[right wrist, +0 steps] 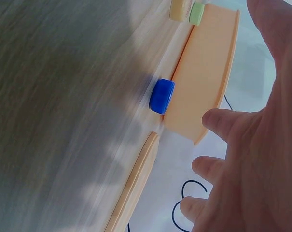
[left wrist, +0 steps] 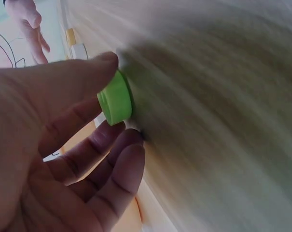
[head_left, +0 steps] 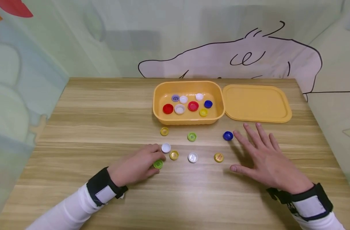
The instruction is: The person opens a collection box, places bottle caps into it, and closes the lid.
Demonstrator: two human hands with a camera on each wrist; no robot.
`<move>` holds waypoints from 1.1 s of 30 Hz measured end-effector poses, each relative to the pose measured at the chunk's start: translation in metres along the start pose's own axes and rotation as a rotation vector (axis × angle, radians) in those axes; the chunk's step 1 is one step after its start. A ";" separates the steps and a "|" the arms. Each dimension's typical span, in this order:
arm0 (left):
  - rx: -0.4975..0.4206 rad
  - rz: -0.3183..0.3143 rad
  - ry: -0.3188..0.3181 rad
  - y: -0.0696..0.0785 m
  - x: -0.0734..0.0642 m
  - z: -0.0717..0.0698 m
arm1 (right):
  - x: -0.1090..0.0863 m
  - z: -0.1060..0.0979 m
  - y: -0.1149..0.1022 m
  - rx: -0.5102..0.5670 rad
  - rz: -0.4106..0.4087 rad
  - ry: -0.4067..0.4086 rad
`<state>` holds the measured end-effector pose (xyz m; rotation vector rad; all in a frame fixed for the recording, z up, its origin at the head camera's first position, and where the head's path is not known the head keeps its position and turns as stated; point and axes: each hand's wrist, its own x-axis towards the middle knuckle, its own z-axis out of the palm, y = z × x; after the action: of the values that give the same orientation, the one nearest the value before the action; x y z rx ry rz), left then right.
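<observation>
My left hand [head_left: 137,164] pinches a green bottle cap [left wrist: 116,99] between thumb and index finger, low at the tabletop. Its other fingers are curled loosely beneath. Just past the fingertips lie a white cap [head_left: 166,148] and a gold cap [head_left: 174,155]. My right hand [head_left: 267,159] is spread above the table with nothing in it. Near its index fingertip sits a blue cap [head_left: 228,135], and left of its thumb lies an orange-gold cap [head_left: 219,157]. Other caps between the hands are a silver-white one [head_left: 193,157], a green one [head_left: 192,136] and a gold one [head_left: 164,131].
A yellow-orange box [head_left: 189,122] at the back of the table holds several caps in red, white, blue, purple and yellow. Its matching flat lid [head_left: 256,103] lies against its right side. Behind the table stands a wall [head_left: 175,48] printed with a cartoon figure.
</observation>
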<state>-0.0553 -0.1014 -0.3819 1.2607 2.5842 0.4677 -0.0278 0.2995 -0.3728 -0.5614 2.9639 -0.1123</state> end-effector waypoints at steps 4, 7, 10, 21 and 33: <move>0.007 0.006 0.006 0.000 0.001 0.002 | 0.000 0.000 -0.001 -0.006 0.003 -0.004; -0.042 0.002 0.015 0.000 0.001 0.000 | 0.000 0.000 -0.001 -0.008 0.005 -0.001; -0.098 -0.019 0.032 0.000 0.004 -0.009 | -0.001 0.001 -0.001 -0.008 0.007 0.006; -0.005 -0.019 0.165 -0.001 0.025 -0.072 | -0.003 0.001 -0.001 -0.013 0.007 0.017; 0.015 -0.066 0.195 -0.020 0.079 -0.090 | -0.006 0.001 0.000 -0.011 0.018 0.031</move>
<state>-0.1483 -0.0667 -0.3120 1.1842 2.7841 0.5867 -0.0217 0.3014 -0.3731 -0.5393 3.0010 -0.1042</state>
